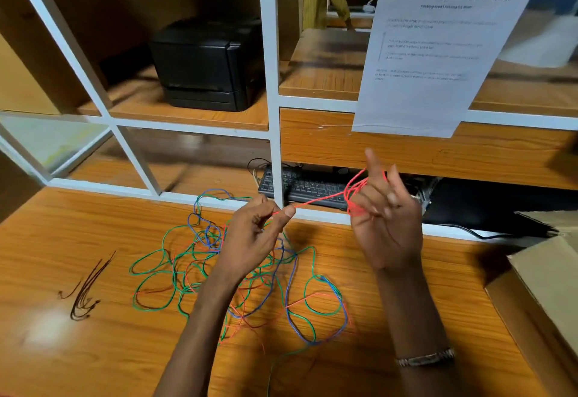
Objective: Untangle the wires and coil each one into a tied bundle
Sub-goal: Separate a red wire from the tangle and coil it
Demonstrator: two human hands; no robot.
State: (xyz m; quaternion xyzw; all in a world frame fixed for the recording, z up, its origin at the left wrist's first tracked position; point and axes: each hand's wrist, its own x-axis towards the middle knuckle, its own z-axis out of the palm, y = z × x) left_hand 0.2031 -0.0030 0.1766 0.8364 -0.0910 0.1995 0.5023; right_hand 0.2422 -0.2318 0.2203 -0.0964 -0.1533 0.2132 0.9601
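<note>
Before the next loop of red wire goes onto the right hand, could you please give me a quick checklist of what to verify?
1. Left hand pinches the red wire: ok.
2. The red loops sit round the fingers of the right hand: ok, several turns are on.
3. The span between the two hands is straight and clear of other wires: ok.
4. The rest of the red wire is free of the tangle on the table: not ok, it still crosses green and blue strands.
5. Ties are ready nearby: cannot tell; thin dark strands lie to the left.
</note>
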